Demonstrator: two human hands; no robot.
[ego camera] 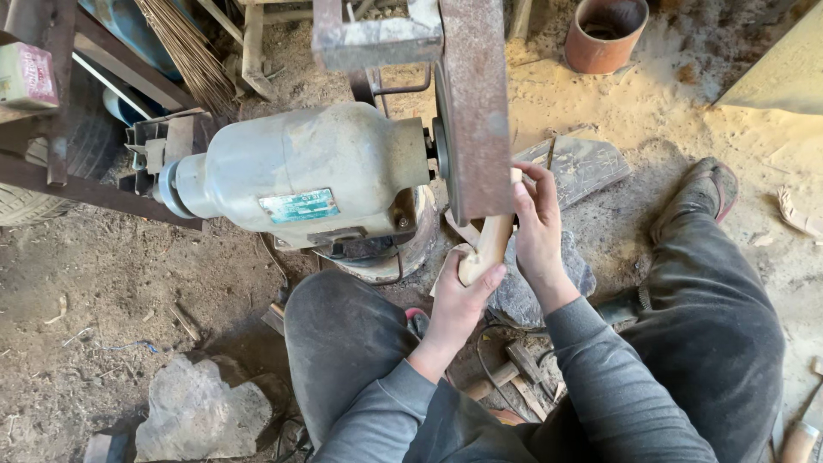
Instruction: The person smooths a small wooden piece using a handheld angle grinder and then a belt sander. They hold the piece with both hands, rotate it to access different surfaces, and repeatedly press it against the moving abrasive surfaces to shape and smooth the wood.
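Left hand (459,296) wrapped round the lower end of a pale wooden piece (489,244). Right hand (538,225) pinching its upper end, at one o'clock from the left. Top of the piece hidden behind the rusty belt (474,103). Grey motor (300,171) at nine o'clock; frame cut off above.

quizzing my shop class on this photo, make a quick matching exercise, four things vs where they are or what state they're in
Things:
1. wooden piece
2. clay pot
3. flat stone
4. motor

Places or states:
a. on the dirt at lower left
b. held in both hands against the belt
c. grey, lying sideways on its stand
d. standing on the sandy ground at the top

Pairs: 1-b, 2-d, 3-a, 4-c
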